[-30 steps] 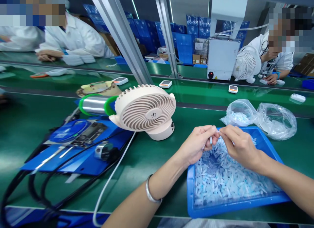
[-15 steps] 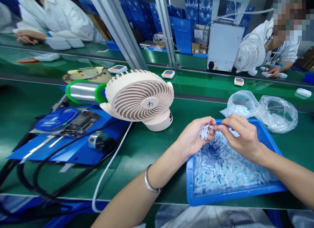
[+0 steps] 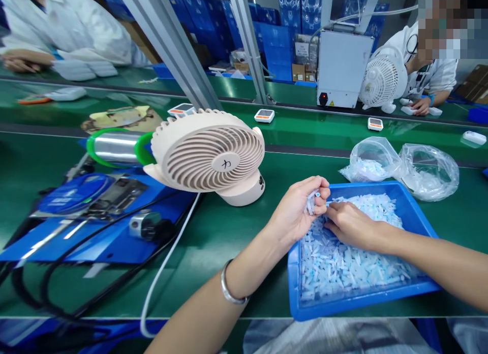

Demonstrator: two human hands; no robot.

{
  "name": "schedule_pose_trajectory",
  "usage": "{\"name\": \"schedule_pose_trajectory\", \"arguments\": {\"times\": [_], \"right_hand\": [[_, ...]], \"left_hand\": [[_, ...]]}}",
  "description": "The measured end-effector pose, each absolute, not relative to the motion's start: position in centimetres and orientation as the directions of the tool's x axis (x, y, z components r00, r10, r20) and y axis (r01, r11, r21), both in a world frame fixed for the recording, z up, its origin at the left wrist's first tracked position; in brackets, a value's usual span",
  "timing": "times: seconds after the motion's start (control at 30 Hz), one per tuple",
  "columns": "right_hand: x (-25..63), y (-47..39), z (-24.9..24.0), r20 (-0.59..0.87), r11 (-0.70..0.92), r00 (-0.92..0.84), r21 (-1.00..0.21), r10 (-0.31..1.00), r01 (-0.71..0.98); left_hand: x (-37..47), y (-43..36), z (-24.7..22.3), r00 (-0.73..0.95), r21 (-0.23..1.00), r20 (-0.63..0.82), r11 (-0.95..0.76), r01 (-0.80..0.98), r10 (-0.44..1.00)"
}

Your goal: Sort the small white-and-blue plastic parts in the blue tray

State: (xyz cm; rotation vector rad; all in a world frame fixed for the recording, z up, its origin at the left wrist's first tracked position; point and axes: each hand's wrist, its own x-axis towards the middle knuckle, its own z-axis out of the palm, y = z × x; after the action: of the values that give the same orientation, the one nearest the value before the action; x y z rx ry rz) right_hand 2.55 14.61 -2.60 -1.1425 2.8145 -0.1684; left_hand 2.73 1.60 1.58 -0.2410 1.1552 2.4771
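Note:
My left hand (image 3: pixel 296 207) is cupped over the left back part of a blue tray (image 3: pixel 343 307), palm turned up. Its curled fingers hold a small bunch of short white plastic tube pieces (image 3: pixel 311 201), some with light blue ends. Just beside it, my right hand (image 3: pixel 353 226) reaches down to the loose pieces (image 3: pixel 354 267) spread through the tray. Its fingers are bent together and their tips are largely hidden, so I cannot make out what they hold. A silver bangle (image 3: pixel 227 285) circles my left wrist.
A beige fan (image 3: pixel 209 156) stands left of the tray. Behind the tray lie two clear bags (image 3: pixel 369 163) with small pieces. Cables and a blue board (image 3: pixel 110 242) with metal parts lie at left. White devices (image 3: pixel 264 116) rest on the green belt; co-workers sit beyond.
My right hand has come down from the left hand's fingertips to the pieces in the tray. My left hand's fingers have curled further over their bunch. The view has shifted slightly.

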Motion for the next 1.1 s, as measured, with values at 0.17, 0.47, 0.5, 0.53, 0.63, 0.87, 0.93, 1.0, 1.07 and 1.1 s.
{"name": "schedule_pose_trajectory", "arguments": {"times": [0.17, 0.47, 0.5, 0.53, 0.63, 0.87, 0.93, 1.0, 1.07, 1.1], "right_hand": [[2.5, 16.0, -0.1, 0.229, 0.745, -0.772, -0.209, -0.593, -0.634], [3.9, 16.2, 2.1, 0.743, 0.600, -0.449, -0.081, -0.496, -0.796], [3.9, 16.1, 1.9, 0.721, 0.582, -0.446, -0.072, -0.530, -0.810], [3.9, 15.9, 1.8, 0.706, 0.570, -0.444, -0.070, -0.552, -0.819], [3.9, 15.8, 1.9, 0.705, 0.565, -0.449, -0.083, -0.549, -0.821], [3.6, 16.4, 2.1, 0.356, 0.619, -0.648, -0.207, -0.673, -0.757], [3.5, 16.5, 1.6, 0.045, 0.632, -0.656, -0.224, -0.754, -0.742], [3.5, 16.5, 1.0, -0.172, 0.641, -0.617, -0.179, -0.768, -0.747], [3.5, 16.5, 0.4, -0.248, 0.623, -0.588, -0.097, -0.770, -0.776], [3.5, 16.5, 0.2, -0.253, 0.613, -0.583, -0.053, -0.772, -0.789]], "left_hand": [[2.8, 1.6, 1.5, -0.906, 0.685, -0.313, -0.593, -0.423, 0.285], [2.7, 1.8, 1.6, -0.825, 0.644, -0.411, -0.517, -0.564, 0.388], [2.7, 1.8, 1.6, -0.823, 0.641, -0.415, -0.517, -0.567, 0.388], [2.7, 1.8, 1.5, -0.821, 0.639, -0.415, -0.517, -0.570, 0.392], [2.7, 1.8, 1.3, -0.816, 0.636, -0.378, -0.518, -0.572, 0.437], [2.8, 1.6, 1.5, -0.872, 0.686, -0.334, -0.543, -0.485, 0.358], [2.9, 1.6, 1.5, -0.887, 0.711, -0.325, -0.533, -0.459, 0.329], [2.9, 1.6, 1.6, -0.897, 0.735, -0.311, -0.519, -0.436, 0.313], [3.0, 1.6, 1.7, -0.903, 0.753, -0.301, -0.504, -0.423, 0.307], [3.0, 1.6, 1.7, -0.904, 0.760, -0.300, -0.497, -0.419, 0.304]]}}
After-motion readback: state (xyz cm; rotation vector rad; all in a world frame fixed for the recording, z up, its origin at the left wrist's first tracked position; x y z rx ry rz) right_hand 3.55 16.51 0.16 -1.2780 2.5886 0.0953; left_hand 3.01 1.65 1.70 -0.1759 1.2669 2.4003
